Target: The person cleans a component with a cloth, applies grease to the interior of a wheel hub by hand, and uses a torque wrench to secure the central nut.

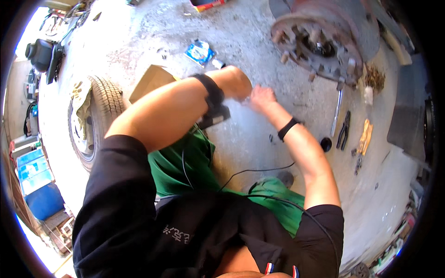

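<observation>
My left hand (235, 83) is bent at the wrist and curled, its fingers turned under and mostly hidden. Close to its right, my right hand (263, 98) is closed, with its fingers pressed together. A faint, pale, see-through patch shows between and under the two hands; it is too blurred to name. A black strap with a small dark box (215, 116) is on my left wrist, and a black band (288, 129) circles my right wrist. Beyond my hands, a blue-and-white packet (200, 53) lies on the concrete floor beside a small pale cylinder (218, 63).
An open cardboard box (152, 82) and a tyre on its wheel (105, 99) stand at my left. Ahead right is a rusty wheel hub (320, 46). A metal bar (337, 111), black-handled pliers (344, 130) and a yellow-handled tool (365, 139) lie at right. A black cable (252, 171) crosses my lap.
</observation>
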`<state>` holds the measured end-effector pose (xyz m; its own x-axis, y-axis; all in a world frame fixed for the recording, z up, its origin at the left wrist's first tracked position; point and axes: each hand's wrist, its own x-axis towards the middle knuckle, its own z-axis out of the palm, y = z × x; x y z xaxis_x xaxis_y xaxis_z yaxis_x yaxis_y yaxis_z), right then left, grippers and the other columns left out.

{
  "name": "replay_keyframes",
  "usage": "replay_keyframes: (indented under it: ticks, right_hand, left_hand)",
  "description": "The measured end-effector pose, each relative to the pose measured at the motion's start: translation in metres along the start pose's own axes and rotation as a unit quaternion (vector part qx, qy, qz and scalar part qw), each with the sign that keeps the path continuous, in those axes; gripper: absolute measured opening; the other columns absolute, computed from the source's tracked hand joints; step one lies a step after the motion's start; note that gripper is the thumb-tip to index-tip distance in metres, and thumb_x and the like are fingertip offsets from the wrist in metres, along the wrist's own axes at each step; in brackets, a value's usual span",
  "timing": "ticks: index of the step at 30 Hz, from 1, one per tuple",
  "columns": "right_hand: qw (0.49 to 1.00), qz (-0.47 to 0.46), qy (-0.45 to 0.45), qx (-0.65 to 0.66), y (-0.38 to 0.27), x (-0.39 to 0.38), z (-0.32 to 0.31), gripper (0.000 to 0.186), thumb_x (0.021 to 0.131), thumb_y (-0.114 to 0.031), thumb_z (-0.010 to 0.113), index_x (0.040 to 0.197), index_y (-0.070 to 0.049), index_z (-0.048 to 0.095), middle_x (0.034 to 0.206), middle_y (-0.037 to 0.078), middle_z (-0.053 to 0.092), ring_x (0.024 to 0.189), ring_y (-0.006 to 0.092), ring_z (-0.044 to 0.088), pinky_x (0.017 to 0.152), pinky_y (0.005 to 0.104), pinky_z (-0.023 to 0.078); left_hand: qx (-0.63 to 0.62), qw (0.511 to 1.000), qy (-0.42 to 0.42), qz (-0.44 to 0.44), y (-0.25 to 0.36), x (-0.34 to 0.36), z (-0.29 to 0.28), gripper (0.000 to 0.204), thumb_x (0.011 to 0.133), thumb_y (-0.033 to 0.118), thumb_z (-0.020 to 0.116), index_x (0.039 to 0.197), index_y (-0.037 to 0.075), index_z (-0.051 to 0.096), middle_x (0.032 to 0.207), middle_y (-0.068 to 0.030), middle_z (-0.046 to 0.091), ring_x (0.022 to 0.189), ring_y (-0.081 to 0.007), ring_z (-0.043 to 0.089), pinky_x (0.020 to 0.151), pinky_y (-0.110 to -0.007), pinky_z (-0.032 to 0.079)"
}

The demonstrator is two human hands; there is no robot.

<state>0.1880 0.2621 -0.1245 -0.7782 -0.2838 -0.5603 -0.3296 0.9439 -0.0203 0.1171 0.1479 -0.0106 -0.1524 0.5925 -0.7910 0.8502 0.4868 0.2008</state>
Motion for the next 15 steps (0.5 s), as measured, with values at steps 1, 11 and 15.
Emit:
replay_keyframes:
  ticks: [1, 11, 15]
  right_hand:
    - [0.999, -0.001, -0.023, 0.028, -0.012, 0.01, -0.003, 0.07, 0.082, -0.059, 0.059, 0.132, -0.011, 0.05, 0.109, 0.015, 0.061, 0.103, 0.028, 0.063, 0.082, 0.0418, 0.052]
    - [0.984, -0.037, 0.061, 0.162, -0.002, 0.006, 0.028, 0.028, 0.091, -0.019, 0.044, 0.11, -0.004, 0.058, 0.101, 0.02, 0.066, 0.091, 0.0348, 0.066, 0.076, 0.0445, 0.054]
    - [0.991, -0.025, 0.063, 0.115, 0.028, 0.014, 0.05, 0.027, 0.09, -0.016, 0.043, 0.109, -0.003, 0.057, 0.093, 0.021, 0.067, 0.087, 0.0373, 0.066, 0.078, 0.0475, 0.053]
  left_hand:
    - [-0.016, 1.0, -0.014, -0.021, 0.0, -0.006, -0.002, 0.027, 0.076, 0.025, 0.064, 0.092, 0.004, 0.072, 0.093, -0.0137, 0.07, 0.088, -0.0289, 0.065, 0.077, -0.038, 0.05]
    - [0.022, 0.998, -0.046, -0.045, 0.016, 0.007, 0.006, 0.032, 0.084, 0.026, 0.063, 0.111, 0.01, 0.069, 0.112, -0.0086, 0.068, 0.105, -0.0301, 0.064, 0.089, -0.049, 0.048]
    - [0.011, 0.998, -0.037, -0.046, 0.014, 0.005, 0.005, 0.029, 0.082, 0.024, 0.063, 0.108, 0.012, 0.07, 0.106, -0.0079, 0.069, 0.098, -0.0304, 0.066, 0.086, -0.05, 0.049]
